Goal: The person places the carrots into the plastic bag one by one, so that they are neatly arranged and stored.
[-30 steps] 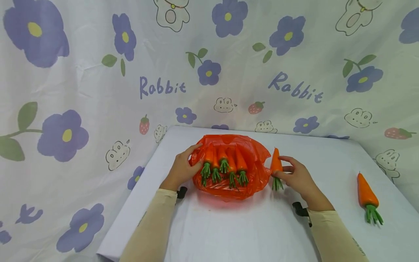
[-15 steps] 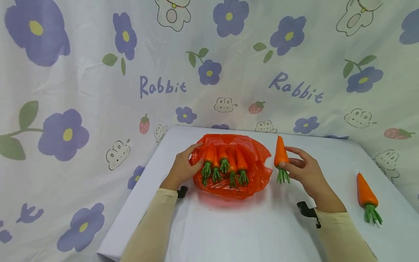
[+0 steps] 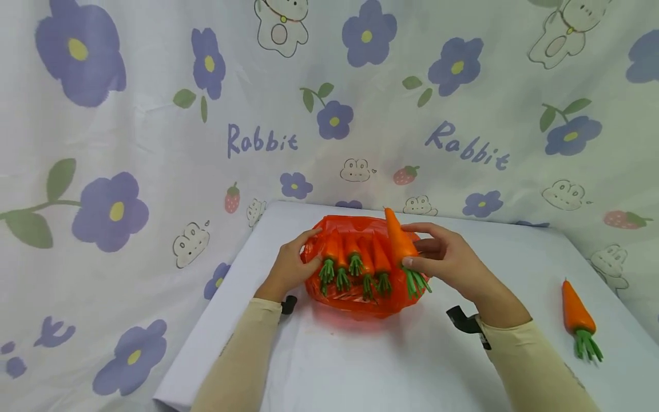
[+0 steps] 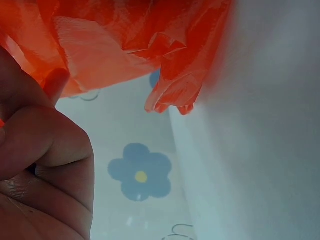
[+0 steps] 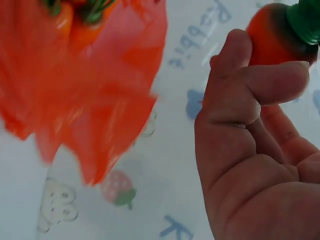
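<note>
A red plastic bag (image 3: 350, 309) lies on the white table with its mouth spread, and several orange carrots (image 3: 381, 258) with green tops rest side by side in it. My left hand (image 3: 289, 268) grips the bag's left rim; in the left wrist view its curled fingers (image 4: 47, 132) are by the crinkled bag (image 4: 112, 45). Between thumb and fingers, my right hand (image 3: 449, 262) holds another carrot (image 3: 399, 237), tip up and leaning left, over the bag's right side. The right wrist view shows that carrot's orange end (image 5: 275, 37) beside the thumb.
One more carrot (image 3: 578, 309) lies alone on the table's right side. Behind the white table (image 3: 360, 366) hangs a pale cloth (image 3: 319, 166) printed with flowers and rabbits. A dark wrist mount (image 3: 465, 321) sits at my right cuff.
My right hand first lifted the carrot off the table beside the bag, then carried it left over the bag's right side. My left hand has stayed at the rim.
</note>
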A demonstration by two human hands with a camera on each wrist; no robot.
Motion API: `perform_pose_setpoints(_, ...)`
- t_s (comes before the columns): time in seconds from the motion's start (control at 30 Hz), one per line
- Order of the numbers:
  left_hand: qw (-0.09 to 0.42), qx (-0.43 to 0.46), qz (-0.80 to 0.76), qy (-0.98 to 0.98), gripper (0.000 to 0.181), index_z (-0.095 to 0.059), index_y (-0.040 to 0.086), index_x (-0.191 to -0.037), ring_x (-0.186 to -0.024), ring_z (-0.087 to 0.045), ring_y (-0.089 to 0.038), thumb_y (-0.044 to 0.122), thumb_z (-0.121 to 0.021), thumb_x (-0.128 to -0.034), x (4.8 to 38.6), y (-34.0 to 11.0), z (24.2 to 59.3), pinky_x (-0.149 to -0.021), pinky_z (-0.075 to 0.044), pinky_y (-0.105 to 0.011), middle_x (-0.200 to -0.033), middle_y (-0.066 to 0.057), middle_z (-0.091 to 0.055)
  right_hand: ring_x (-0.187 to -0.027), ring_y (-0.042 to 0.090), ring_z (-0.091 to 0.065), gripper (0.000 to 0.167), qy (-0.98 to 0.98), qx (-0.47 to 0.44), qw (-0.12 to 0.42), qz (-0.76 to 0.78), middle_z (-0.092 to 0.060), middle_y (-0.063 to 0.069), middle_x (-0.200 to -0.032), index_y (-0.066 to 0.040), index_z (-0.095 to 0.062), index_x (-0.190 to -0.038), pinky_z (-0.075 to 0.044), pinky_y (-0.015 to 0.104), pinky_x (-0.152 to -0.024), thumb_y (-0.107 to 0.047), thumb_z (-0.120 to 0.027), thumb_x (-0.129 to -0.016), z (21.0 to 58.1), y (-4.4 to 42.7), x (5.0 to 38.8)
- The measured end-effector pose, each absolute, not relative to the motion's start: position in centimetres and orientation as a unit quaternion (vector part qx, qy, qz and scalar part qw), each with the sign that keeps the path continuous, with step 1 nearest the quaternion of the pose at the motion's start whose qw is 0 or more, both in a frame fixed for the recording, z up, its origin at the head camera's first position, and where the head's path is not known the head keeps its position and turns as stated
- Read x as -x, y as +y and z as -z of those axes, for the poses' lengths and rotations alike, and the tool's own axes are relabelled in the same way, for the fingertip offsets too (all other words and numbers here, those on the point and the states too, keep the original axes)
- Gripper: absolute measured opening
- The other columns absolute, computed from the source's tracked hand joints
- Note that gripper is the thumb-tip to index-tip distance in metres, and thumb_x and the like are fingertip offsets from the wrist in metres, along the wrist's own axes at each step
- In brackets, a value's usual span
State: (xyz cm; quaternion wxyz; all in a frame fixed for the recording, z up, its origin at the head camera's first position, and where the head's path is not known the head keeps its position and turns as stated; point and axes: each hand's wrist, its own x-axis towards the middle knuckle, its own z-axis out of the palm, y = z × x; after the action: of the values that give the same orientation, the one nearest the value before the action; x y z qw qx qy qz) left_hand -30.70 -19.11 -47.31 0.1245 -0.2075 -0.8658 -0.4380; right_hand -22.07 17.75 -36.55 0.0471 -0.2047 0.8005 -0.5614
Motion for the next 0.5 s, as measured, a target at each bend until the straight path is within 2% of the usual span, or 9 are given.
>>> perform_pose_setpoints(0.27, 0.131, 0.213, 0.441, -0.862, 0.064, -0.054, 0.028, -0.154, -0.125, -0.063, -0.030, 0.024, -0.071, -0.0921, 30.8, -19.1, 47.6, -0.101, -0.055, -0.053, -0.146, -0.007, -0.061, -0.107, 0.029, -0.072, 0.060, 0.818, 0.248, 0.110, 0.507, -0.073, 0.007, -0.121, -0.032, -0.062, -0.144, -0.062, 0.043, -0.087, -0.034, -0.086, -0.089, 35.4, 13.2, 22.7)
perform_pose_setpoints(0.5, 0.135, 0.217, 0.436, -0.863, 0.064, -0.055, 0.028, -0.153, -0.124, -0.063, -0.030, 0.024, -0.071, -0.0917, 30.8, -19.1, 47.6, -0.103, -0.054, -0.053, -0.146, -0.007, -0.062, -0.104, 0.023, -0.072, 0.062, 0.852, 0.223, 0.118, 0.459, -0.069, 0.002, -0.125, -0.031, -0.068, -0.137, -0.063, 0.040, -0.083, -0.044, -0.091, -0.081, 36.4, 10.6, 24.4)
